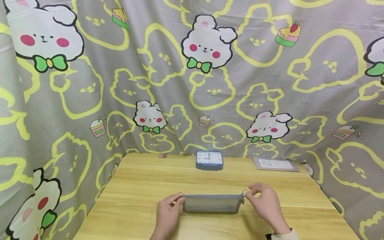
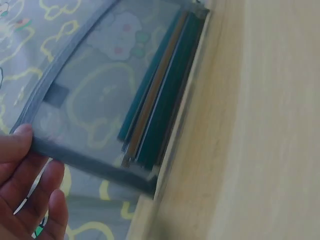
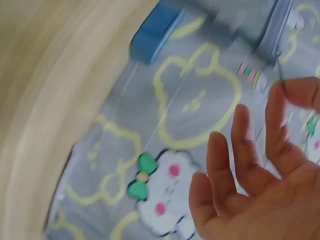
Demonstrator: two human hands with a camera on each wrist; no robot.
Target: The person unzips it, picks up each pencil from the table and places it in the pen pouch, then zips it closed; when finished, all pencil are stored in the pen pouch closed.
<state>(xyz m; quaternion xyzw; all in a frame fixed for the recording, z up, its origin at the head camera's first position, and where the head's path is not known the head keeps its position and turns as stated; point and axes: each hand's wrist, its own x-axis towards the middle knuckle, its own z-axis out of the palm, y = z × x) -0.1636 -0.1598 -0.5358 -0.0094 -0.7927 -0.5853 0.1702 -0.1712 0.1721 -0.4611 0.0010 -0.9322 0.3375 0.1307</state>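
A grey see-through zipper pouch [image 1: 211,205] stands upright on its long lower edge on the wooden table. My left hand [image 1: 168,213] pinches its upper left corner between thumb and index finger. At the other end, my right hand [image 1: 268,202] pinches the zipper's ring pull [image 1: 245,192] with thumb and index finger, the other fingers spread apart in the right wrist view. Through the pouch wall, the left wrist view shows several long, thin dark green and brown sticks [image 2: 167,95], perhaps pencils, lying along the bottom. The zipper along the top looks closed, though blur hides detail.
Behind the pouch a blue desk clock [image 1: 209,160] sits near the table's back edge. A flat grey packet with a white label [image 1: 276,164] lies at the back right. Patterned curtain [image 1: 168,83] surrounds the table [image 1: 135,200] at the back and sides.
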